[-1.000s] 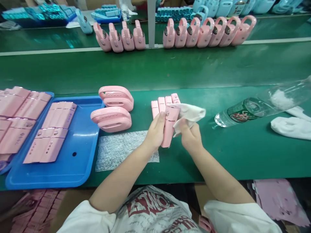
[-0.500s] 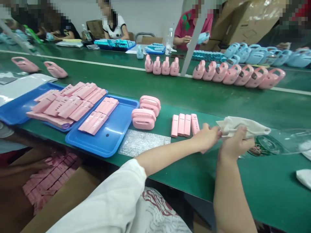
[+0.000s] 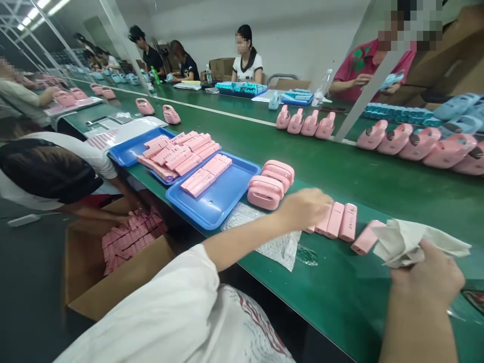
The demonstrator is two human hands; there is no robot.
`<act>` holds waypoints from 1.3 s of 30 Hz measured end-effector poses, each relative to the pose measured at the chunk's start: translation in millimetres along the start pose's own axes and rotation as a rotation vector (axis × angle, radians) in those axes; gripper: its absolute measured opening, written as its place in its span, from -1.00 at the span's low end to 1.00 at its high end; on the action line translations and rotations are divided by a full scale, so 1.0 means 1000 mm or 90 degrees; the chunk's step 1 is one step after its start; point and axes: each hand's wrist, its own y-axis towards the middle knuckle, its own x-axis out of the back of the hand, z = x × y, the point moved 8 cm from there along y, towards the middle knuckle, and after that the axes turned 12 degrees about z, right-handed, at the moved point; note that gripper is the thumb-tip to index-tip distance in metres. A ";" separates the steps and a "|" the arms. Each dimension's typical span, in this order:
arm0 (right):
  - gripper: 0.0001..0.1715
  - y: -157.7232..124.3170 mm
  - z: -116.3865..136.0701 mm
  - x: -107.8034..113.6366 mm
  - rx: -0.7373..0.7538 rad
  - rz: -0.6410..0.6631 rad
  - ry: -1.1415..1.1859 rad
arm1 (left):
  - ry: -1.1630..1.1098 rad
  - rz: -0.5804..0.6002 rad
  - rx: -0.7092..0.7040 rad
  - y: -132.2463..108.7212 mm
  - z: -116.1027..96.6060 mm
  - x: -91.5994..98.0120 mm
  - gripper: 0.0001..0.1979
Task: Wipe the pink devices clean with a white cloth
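The right hand (image 3: 427, 276) keeps its grip closed around a white cloth (image 3: 404, 244), whose edge overlaps in view one pink oblong device (image 3: 363, 239) lying on the green bench (image 3: 333, 297), just right of a row of similar pink devices (image 3: 348, 222). The left hand (image 3: 307, 207) is blurred at this row's left end, so I cannot tell whether its grip holds something. The devices' tiny markings are not readable.

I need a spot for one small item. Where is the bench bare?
The green bench is bare on the near side of the row of pink pieces, well right of the bubble wrap. The nearer blue tray has room right of its pieces. It is crowded along that row: handled cases left, white cloth right.
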 end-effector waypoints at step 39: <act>-0.42 -0.040 -0.050 -0.069 -0.162 0.324 0.190 | -0.468 0.193 0.164 -0.031 0.012 -0.052 -0.51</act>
